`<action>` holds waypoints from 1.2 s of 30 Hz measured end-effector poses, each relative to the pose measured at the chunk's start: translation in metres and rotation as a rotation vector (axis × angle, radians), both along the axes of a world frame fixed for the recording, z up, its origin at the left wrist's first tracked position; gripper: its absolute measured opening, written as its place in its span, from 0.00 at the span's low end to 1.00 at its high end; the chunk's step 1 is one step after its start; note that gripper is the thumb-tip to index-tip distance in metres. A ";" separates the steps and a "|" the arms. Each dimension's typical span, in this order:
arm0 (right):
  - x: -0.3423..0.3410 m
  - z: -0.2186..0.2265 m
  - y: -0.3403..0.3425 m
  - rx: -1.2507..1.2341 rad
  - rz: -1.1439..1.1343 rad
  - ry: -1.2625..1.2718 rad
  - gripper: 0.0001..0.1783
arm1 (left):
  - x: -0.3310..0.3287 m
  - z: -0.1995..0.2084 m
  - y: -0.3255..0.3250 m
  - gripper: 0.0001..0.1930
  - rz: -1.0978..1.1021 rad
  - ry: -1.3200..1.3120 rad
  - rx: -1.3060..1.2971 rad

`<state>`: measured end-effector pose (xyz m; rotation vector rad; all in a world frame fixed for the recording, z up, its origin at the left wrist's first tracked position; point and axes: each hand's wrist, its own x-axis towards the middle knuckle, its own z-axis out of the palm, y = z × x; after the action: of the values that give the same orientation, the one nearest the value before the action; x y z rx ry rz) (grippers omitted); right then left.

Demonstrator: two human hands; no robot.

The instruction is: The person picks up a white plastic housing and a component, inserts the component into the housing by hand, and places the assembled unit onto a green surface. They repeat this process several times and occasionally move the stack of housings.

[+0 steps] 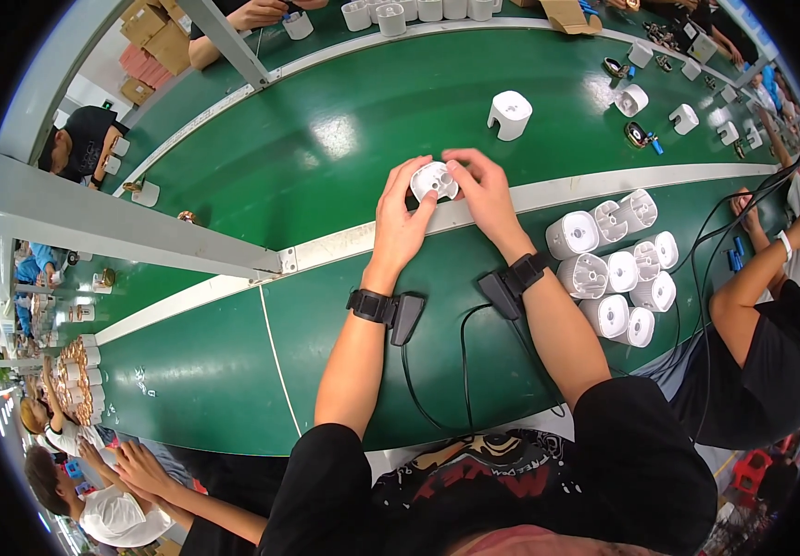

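Green tabletop (201,371): white housings (621,272) clustered beside the right forearm (562,324). Beyond, at the pale rail (557,194): left hand (401,215) and right hand (485,190), fingers of both clamped on one white housing (428,177), held between them. Farther off, a lone housing (512,111) stands on the green strip (400,102)

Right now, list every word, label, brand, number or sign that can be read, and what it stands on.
Wearer's black T-shirt: lettering in its printed graphic, not copied here.
Co-worker's black shirt, upper left: pale print, too small to read.
White housing between left hand and right hand: none readable.
White housings grouped at right: none readable.
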<state>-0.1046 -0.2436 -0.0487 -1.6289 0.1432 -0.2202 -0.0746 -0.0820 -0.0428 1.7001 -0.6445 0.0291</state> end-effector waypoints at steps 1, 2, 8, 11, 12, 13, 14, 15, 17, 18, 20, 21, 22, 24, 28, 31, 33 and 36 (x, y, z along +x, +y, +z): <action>0.000 -0.001 -0.003 -0.089 -0.156 -0.068 0.14 | -0.001 0.001 -0.001 0.22 -0.001 0.001 -0.002; 0.000 -0.002 -0.006 -0.178 -0.311 -0.136 0.15 | -0.001 0.002 -0.002 0.21 0.020 0.012 0.005; 0.013 0.012 -0.005 -0.290 -0.751 -0.241 0.24 | 0.002 0.001 0.001 0.19 0.125 -0.012 0.014; 0.019 0.009 -0.009 -0.472 -0.575 -0.065 0.27 | -0.001 0.002 0.000 0.19 0.130 -0.006 0.046; 0.019 0.007 -0.011 -0.472 -0.577 -0.068 0.27 | -0.001 0.002 0.000 0.19 0.132 -0.002 0.064; 0.017 0.009 -0.011 -0.485 -0.569 -0.087 0.25 | -0.001 0.002 0.001 0.19 0.131 -0.003 0.064; 0.015 0.011 -0.012 -0.499 -0.561 -0.106 0.24 | -0.001 0.001 0.000 0.19 0.131 0.003 0.052; 0.013 0.012 -0.012 -0.514 -0.555 -0.123 0.23 | -0.001 0.000 0.000 0.19 0.130 0.011 0.040; 0.013 0.015 -0.016 -0.389 -0.510 -0.048 0.21 | 0.000 -0.003 -0.002 0.20 0.121 0.020 0.026; 0.012 0.019 -0.017 -0.264 -0.466 0.030 0.19 | 0.001 -0.005 -0.002 0.20 0.128 0.047 -0.008; 0.011 0.019 -0.017 -0.139 -0.439 0.112 0.17 | 0.002 -0.007 -0.002 0.20 0.140 0.102 -0.077; 0.014 0.017 -0.014 0.068 -0.486 0.015 0.16 | 0.003 -0.007 -0.002 0.20 0.123 0.108 -0.078; 0.016 0.016 -0.011 0.274 -0.531 -0.086 0.14 | 0.005 -0.008 -0.002 0.20 0.121 0.116 -0.068; 0.016 0.012 -0.011 0.481 -0.570 -0.192 0.13 | 0.007 -0.007 -0.001 0.20 0.133 0.125 -0.048; 0.011 0.009 -0.014 1.014 -0.410 -0.280 0.09 | 0.006 -0.006 -0.004 0.20 0.135 0.155 -0.047; 0.009 0.005 -0.013 1.080 -0.576 -0.283 0.10 | 0.005 -0.007 -0.004 0.19 0.136 0.152 -0.044; 0.007 0.002 -0.009 1.000 -0.605 -0.291 0.09 | 0.006 -0.008 -0.004 0.19 0.131 0.150 -0.042; 0.003 -0.001 -0.002 0.841 -0.656 -0.298 0.08 | 0.008 -0.009 -0.002 0.18 0.155 0.076 0.011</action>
<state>-0.1012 -0.2455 -0.0498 -0.6583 0.4710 -0.7846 -0.0662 -0.0839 -0.0514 1.7508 -0.4561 0.0707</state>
